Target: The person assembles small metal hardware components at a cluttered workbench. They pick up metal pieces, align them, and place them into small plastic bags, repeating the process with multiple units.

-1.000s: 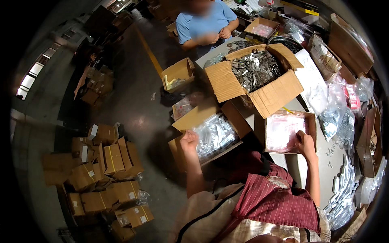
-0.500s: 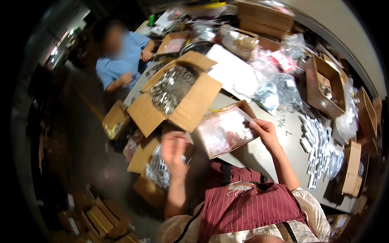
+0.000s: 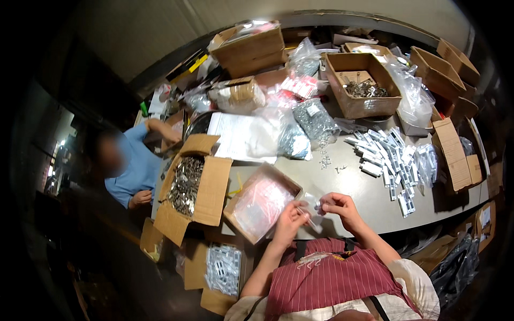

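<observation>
Between my two hands is a small clear plastic bag (image 3: 312, 218), held above the near edge of the table. My left hand (image 3: 288, 223) pinches one side of it, and the fingers of my right hand (image 3: 340, 209) are closed on the other side. Whether anything lies inside the bag is too small to tell. Just beyond my left hand sits a shallow cardboard box (image 3: 282, 178) filled with flat clear bags, some pinkish.
At left stands an open carton (image 3: 213, 187) of shiny metal parts; below it, another box holds bagged grey-white pieces (image 3: 222, 267). Loose grey-white pieces (image 3: 386, 160) are heaped on the table (image 3: 332, 184) at right. A co-worker in blue (image 3: 134, 168) is at the far left.
My left hand has come right, from beside the carton to the bag. My right hand has left the box's edge and moved nearer me. The view has turned right.
</observation>
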Demonstrator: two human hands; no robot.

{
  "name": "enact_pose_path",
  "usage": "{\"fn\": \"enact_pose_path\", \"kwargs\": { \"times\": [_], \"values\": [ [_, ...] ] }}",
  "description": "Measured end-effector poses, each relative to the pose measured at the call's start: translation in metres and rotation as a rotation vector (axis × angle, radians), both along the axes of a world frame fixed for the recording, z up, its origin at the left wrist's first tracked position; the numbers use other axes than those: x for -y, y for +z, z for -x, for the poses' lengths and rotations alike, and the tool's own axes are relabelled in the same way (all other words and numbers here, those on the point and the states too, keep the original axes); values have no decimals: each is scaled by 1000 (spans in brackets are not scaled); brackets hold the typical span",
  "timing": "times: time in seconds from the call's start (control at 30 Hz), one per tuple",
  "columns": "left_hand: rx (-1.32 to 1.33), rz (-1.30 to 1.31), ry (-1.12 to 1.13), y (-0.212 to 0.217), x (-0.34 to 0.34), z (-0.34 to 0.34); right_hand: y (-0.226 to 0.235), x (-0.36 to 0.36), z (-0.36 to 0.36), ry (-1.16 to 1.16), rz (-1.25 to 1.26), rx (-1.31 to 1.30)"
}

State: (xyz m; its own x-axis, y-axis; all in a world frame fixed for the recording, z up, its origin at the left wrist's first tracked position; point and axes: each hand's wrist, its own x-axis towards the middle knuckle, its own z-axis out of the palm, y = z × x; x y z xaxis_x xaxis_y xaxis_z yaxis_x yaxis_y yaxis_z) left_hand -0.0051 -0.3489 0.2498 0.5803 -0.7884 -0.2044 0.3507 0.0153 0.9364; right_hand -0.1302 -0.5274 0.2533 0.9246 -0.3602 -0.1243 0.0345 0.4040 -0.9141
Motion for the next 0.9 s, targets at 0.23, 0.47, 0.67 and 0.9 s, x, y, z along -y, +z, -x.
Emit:
{"fn": "enact_pose_path", "kwargs": {
  "times": [0.23,0.47,0.67,0.9],
  "values": [
    [225,-169,-209,-33,26,8,-29,39,42,-67,25,-132],
    [352,-102,-31,-27,55,11,-11,58,59,306,130,-224],
    [438,-45,-82,-11,89,28,-9,77,54,154,96,-205],
    [442,-82,-87,-9,101,21,-12,86,52,118,10,-148]
  ]
}}
